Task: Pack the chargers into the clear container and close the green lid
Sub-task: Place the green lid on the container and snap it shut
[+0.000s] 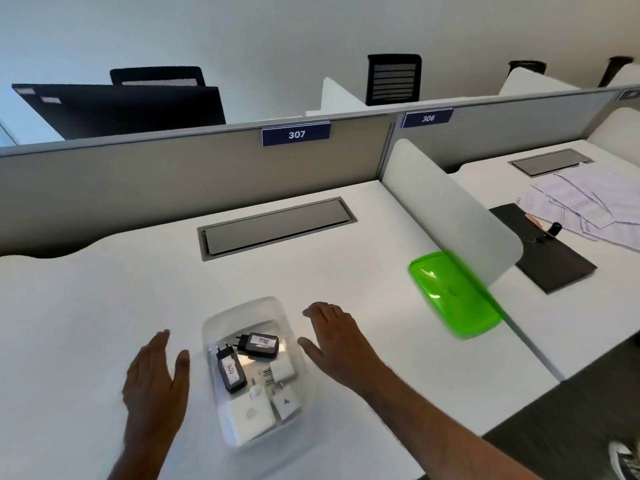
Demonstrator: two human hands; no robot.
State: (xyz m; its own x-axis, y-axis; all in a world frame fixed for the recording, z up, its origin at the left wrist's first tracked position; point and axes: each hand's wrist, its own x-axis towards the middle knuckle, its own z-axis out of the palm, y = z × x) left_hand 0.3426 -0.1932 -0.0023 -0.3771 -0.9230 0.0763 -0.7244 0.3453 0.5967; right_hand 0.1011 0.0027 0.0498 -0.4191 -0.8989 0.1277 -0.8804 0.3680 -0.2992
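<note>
Clear plastic container (254, 372), lid off, low in the centre of the frame on a white bench (104, 306). Inside it, five chargers: two black chargers with numbered white labels, one (259, 345) toward the far end and one (231, 371) beside the left wall; three white chargers nearer the bottom of the frame, a small one (282, 370) by the right wall, a large one (250, 420) at the near end, another small one (286, 407) just right of it. Left hand (156, 379) just left of the container, fingers straight and together, thumb spread, holding nothing; whether touching the wall or the bench, unclear. Right hand (334, 341) just right of the container, likewise flat and relaxed, palm down, holding nothing. Green lid (453, 292), blurred, lying well apart at centre right, against the foot of a white curved divider (446, 209).

Grey cable hatch (277, 226) set into the bench above the container. Grey partition (173, 188) across the middle of the frame, bearing blue tags "307" (296, 134) and "306" (427, 118). Beyond it, upper left, a dark monitor back (121, 109) and black chair backs (394, 79). On the neighbouring bench at right, a black pad (550, 258) and loose papers (585, 206). A shoe (625, 460) at the bottom right corner.
</note>
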